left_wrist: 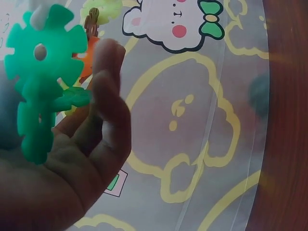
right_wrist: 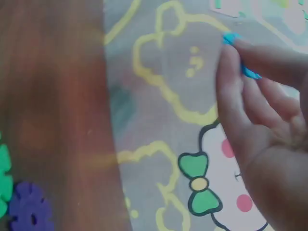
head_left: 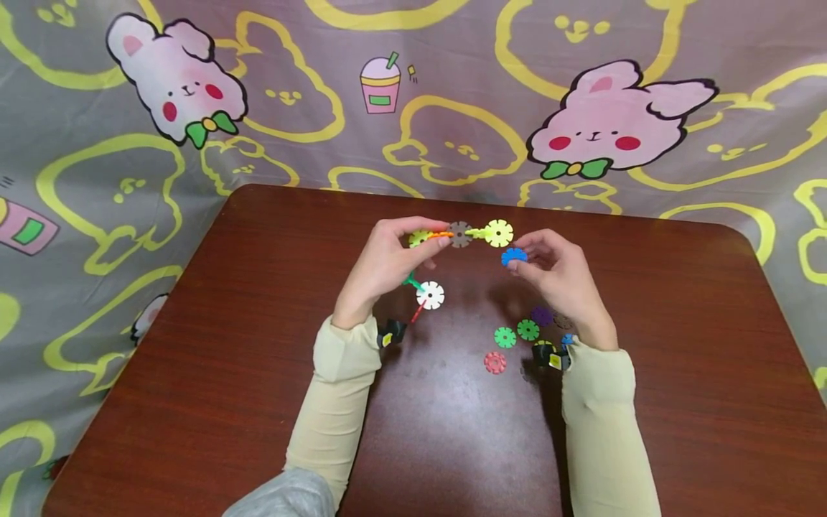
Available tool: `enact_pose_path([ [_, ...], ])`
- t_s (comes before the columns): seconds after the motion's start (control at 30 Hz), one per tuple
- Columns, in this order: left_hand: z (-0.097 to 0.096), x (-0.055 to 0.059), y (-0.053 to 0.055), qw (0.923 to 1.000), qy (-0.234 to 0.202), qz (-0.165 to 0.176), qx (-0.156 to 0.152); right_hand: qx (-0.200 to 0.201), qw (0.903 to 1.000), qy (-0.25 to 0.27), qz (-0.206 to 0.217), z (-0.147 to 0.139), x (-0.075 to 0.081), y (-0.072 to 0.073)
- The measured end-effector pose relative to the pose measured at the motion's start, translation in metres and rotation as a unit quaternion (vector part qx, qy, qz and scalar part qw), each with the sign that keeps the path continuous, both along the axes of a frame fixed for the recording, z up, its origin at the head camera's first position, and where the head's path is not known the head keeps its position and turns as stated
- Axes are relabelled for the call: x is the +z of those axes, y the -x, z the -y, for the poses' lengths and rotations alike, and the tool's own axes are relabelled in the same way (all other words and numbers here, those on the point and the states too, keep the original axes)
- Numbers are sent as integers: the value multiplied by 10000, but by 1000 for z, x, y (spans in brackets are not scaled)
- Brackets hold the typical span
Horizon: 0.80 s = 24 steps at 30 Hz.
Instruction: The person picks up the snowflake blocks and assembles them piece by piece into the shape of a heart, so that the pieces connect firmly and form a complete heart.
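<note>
My left hand (head_left: 375,269) pinches a chain of notched plastic discs between thumb and fingers, at the orange disc (head_left: 441,235). To the right of the fingertips the chain runs through a brown disc (head_left: 459,235) to a yellow disc (head_left: 500,233). Below the hand hang green pieces, a white disc (head_left: 430,295) and a red disc (head_left: 418,311) seen edge-on. Large in the left wrist view is a green disc (left_wrist: 70,36) of this chain. My right hand (head_left: 565,276) pinches a loose blue disc (head_left: 514,256), just below and right of the yellow one.
Several loose discs lie on the brown table (head_left: 698,345) near my right wrist: green discs (head_left: 505,337), a red-pink disc (head_left: 495,362) and a purple disc (head_left: 542,316) among them. The wrist camera partly covers some. A patterned curtain (head_left: 452,136) hangs behind the table.
</note>
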<state>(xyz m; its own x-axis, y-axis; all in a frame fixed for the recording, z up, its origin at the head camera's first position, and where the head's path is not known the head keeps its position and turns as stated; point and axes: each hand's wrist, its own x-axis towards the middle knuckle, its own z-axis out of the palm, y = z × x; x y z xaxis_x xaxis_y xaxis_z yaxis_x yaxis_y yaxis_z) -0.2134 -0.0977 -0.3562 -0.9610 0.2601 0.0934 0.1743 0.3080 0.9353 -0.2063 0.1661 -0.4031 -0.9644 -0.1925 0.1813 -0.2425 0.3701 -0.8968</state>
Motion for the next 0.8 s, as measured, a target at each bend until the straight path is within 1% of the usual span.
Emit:
enact_pose_path([
  [0.07, 0, 0, 0, 10000, 3, -9, 13, -215, 9984, 421, -322, -1, 5, -2],
  [0.17, 0, 0, 0, 10000, 8, 10, 19, -348, 9921, 963, -731, -1, 11, -4],
  [0.27, 1, 0, 0, 10000, 17, 26, 14, -253, 9836, 1449, -1040, -1, 14, -6],
  [0.4, 0, 0, 0, 10000, 46, 9, 2, -68, 9742, 1894, -1228, 1, 16, -6],
  [0.5, 0, 0, 0, 10000, 64, -12, -6, -41, 9720, 1960, -1297, 3, 16, -7],
  [0.57, 0, 0, -1, 10000, 69, -27, -15, -69, 9727, 1893, -1337, 4, 17, -7],
  [0.7, 0, 1, -1, 10000, 69, -10, -19, -167, 9770, 1625, -1371, 7, 19, -9],
  [0.8, -1, 1, -1, 10000, 66, 11, -12, -268, 9810, 1282, -1431, 8, 20, -9],
])
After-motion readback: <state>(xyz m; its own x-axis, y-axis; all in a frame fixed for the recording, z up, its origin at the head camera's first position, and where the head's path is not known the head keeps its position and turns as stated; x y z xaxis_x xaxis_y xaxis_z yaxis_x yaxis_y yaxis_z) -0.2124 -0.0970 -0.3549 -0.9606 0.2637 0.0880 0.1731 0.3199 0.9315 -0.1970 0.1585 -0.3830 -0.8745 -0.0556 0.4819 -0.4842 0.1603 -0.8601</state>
